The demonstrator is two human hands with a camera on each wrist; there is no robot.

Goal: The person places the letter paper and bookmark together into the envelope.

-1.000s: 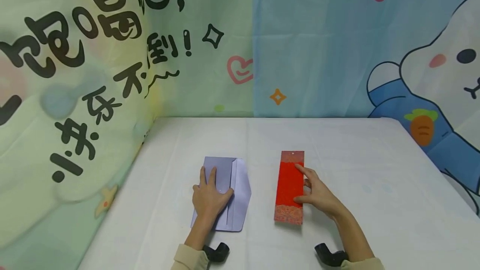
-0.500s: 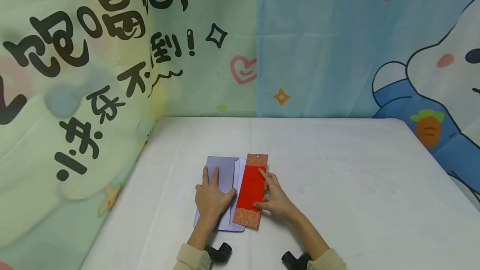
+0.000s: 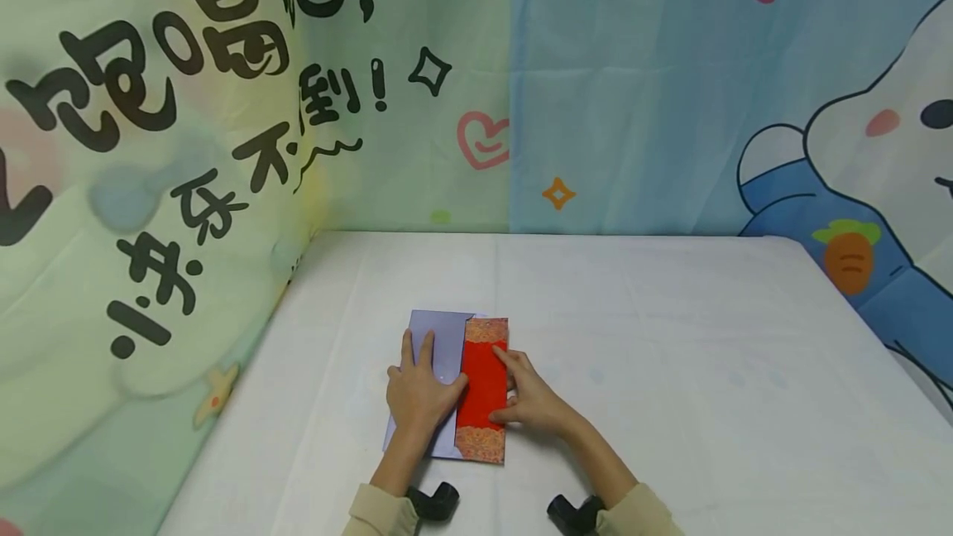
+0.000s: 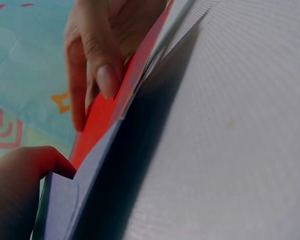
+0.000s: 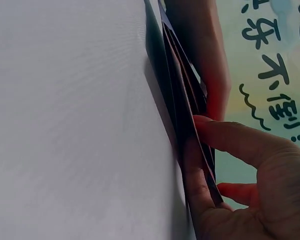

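A purple envelope [image 3: 441, 336] lies on the table, its right part covered by a long red card [image 3: 484, 383] with patterned ends. My left hand [image 3: 420, 395] rests on the envelope with fingers spread. Its thumb lies beside the card's left edge; in the left wrist view the thumb [image 4: 45, 159] bends at the envelope's edge [image 4: 62, 202]. My right hand [image 3: 538, 400] pinches the card's right edge between thumb and fingers. The right wrist view shows the right hand [image 5: 270, 175] holding thin layers seen edge-on. Whether the card sits inside the envelope, I cannot tell.
A white cloth [image 3: 670, 354] covers the table. Printed fabric hangs [image 3: 625, 89] stand behind it and at the left. Black curved pieces [image 3: 435, 503] are worn at both wrists.
My right hand has carried the red card leftward from the bare cloth onto the envelope's right side, and the card has turned upright. The left hand has stayed on the envelope.
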